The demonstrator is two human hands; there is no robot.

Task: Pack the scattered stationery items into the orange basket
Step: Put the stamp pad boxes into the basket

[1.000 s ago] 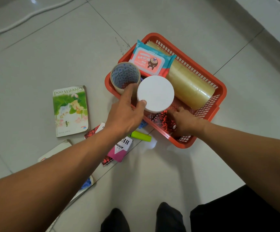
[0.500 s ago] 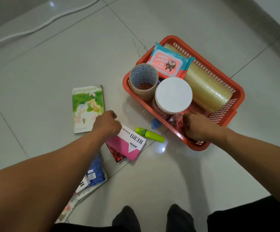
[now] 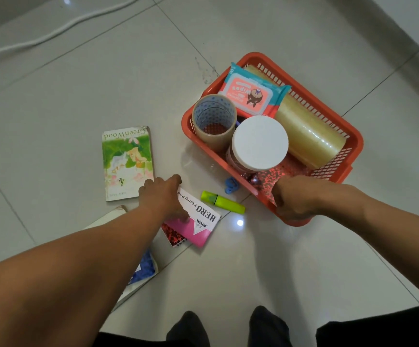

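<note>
The orange basket [image 3: 353, 139] stands on the floor at the right. It holds a brown tape roll [image 3: 214, 121], a white-lidded jar [image 3: 259, 142], a large clear tape roll [image 3: 308, 136] and a wipes pack [image 3: 249, 93]. My right hand [image 3: 296, 199] grips the basket's near rim. Over the left part of the pink and white HERO stamp pad box [image 3: 200, 221], my left hand [image 3: 163, 196] curls its fingers, thumb on the pink side. A green highlighter [image 3: 223, 202] and a small blue item [image 3: 231, 185] lie between the box and the basket.
A GreenWood book [image 3: 127, 162] lies left of my left hand. A red patterned item [image 3: 173, 236] sticks out from under the stamp pad box. My left forearm partly hides a blue and white packet [image 3: 144, 269]. A white cable [image 3: 53, 33] runs along the far floor.
My left hand left the white-lidded jar in the basket and moved down-left onto the stamp pad box. My right hand stayed at the basket's near rim.
</note>
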